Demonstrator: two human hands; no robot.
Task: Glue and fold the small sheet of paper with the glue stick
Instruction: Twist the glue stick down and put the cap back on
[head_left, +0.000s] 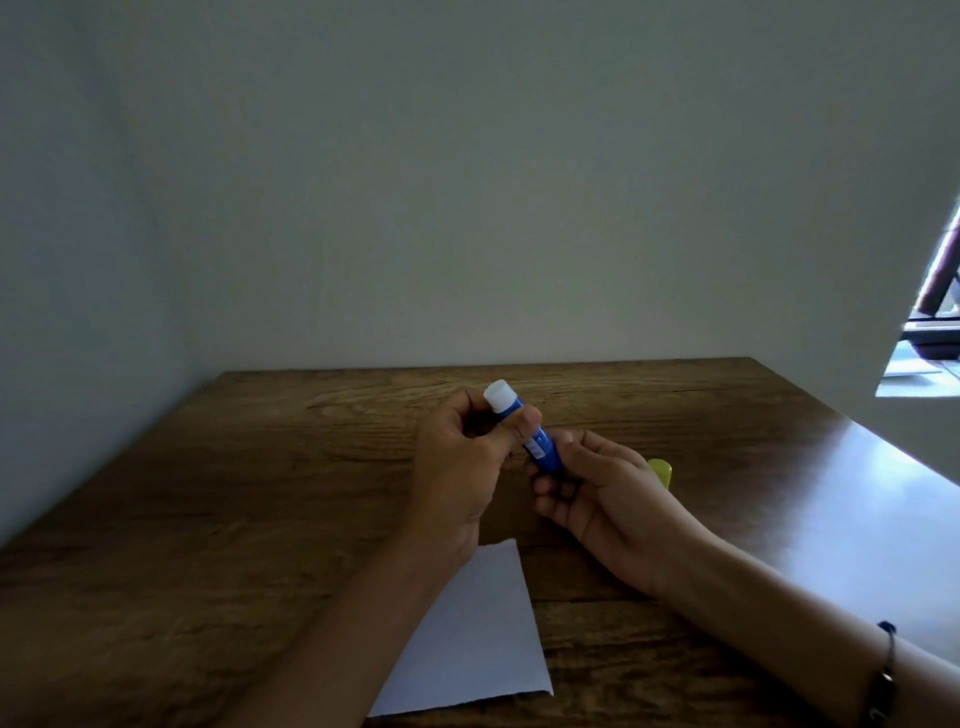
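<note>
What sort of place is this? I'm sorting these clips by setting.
Probably a plain room at home or in an office, at a desk in a corner. A wooden table stands against bare pale walls, with a sheet of paper on it and a glue stick in both hands.

Paper (467, 639) left part hidden under left forearm, yellow cap (662, 470) mostly behind right hand (597, 493), glue stick (540, 447) label too blurred to read

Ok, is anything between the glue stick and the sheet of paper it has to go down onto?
Only the left forearm, which lies over the left part of the sheet of paper. Both hands hold the uncapped glue stick above the table; the sheet's right part lies bare.
</note>
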